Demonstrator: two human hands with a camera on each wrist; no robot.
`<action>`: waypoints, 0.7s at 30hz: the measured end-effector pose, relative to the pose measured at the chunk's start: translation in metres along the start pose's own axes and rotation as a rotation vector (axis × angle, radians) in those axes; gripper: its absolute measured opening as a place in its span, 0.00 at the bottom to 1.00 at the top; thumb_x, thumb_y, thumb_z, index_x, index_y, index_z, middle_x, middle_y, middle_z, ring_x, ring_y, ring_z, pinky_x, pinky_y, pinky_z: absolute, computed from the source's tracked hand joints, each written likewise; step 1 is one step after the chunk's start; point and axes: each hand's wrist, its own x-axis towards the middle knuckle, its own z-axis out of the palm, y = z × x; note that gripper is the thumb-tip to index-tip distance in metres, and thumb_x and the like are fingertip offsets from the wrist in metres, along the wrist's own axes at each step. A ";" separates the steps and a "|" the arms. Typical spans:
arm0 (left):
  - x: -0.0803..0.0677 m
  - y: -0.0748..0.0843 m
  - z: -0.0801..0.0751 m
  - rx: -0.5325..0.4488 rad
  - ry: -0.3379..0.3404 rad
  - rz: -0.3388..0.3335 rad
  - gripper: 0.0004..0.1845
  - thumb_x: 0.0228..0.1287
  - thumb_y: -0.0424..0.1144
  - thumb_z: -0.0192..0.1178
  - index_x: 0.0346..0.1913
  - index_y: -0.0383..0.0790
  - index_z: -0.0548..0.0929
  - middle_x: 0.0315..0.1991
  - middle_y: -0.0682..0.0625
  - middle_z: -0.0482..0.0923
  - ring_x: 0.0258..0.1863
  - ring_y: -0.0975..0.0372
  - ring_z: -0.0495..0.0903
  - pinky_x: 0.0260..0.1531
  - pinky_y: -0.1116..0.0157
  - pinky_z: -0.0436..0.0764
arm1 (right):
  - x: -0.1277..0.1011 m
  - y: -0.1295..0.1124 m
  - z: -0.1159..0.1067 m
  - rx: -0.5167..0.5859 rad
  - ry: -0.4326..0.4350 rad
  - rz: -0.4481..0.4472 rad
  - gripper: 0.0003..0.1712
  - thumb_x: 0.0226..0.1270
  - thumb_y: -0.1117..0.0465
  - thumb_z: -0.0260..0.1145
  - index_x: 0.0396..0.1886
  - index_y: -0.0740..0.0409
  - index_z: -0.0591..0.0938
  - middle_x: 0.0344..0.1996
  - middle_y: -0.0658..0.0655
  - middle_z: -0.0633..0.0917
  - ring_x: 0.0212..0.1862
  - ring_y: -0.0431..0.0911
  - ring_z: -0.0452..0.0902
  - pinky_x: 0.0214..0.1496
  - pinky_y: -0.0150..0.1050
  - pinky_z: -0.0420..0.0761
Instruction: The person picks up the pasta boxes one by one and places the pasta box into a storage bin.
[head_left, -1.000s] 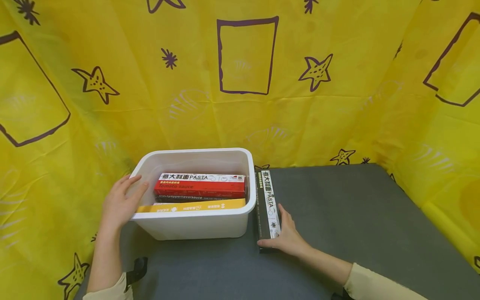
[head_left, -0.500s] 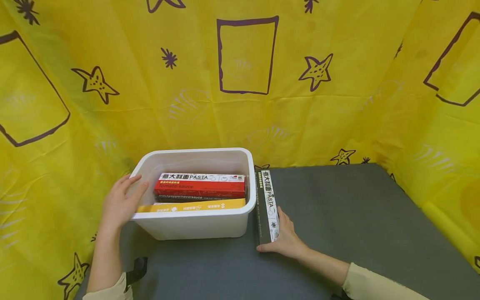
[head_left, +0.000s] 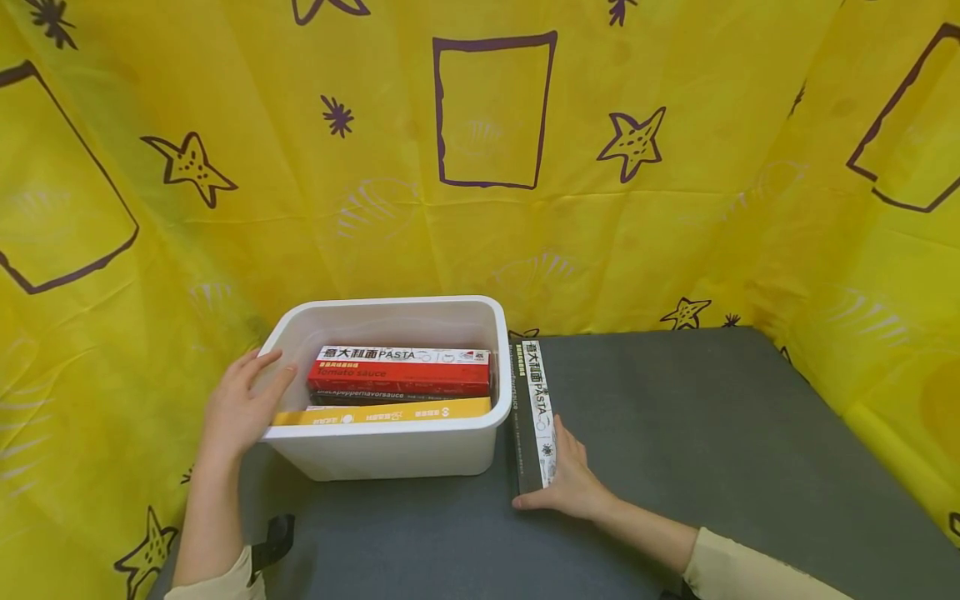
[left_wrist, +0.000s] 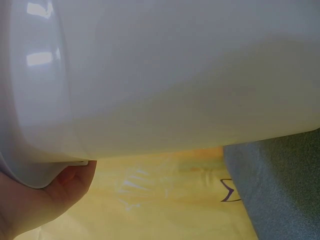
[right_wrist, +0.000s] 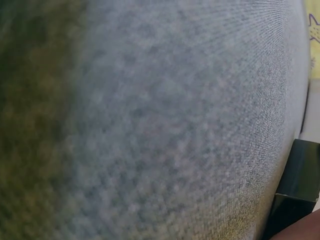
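Note:
A white plastic bin [head_left: 390, 454] stands on the table, holding a red pasta box [head_left: 401, 379], a dark box [head_left: 360, 397] and a yellow box [head_left: 420, 411]. My left hand [head_left: 240, 404] grips the bin's left rim; the left wrist view shows a finger hooked under that rim. Right beside the bin, a black-and-white pasta box [head_left: 531, 417] lies lengthwise. My right hand [head_left: 573, 479] holds its near end, thumb at the front edge and fingers along the right side. A dark end of that box [right_wrist: 295, 185] shows at the edge of the right wrist view.
Under everything is a dark grey tabletop [head_left: 675, 417], stretching to the right and in front. Yellow printed cloth [head_left: 495, 242] closes off the back and both sides. A black strap [head_left: 276, 540] sits at the left wrist.
My right hand has slid slightly towards me along the pasta box, its thumb moving down to the near edge. The left hand and the bin stay in place.

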 end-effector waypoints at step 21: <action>0.000 0.001 0.000 0.007 -0.001 -0.016 0.36 0.73 0.57 0.46 0.70 0.31 0.66 0.72 0.28 0.52 0.68 0.30 0.52 0.59 0.29 0.52 | -0.004 -0.001 0.000 0.041 0.037 0.031 0.82 0.26 0.48 0.86 0.76 0.68 0.44 0.69 0.70 0.60 0.65 0.62 0.59 0.62 0.60 0.66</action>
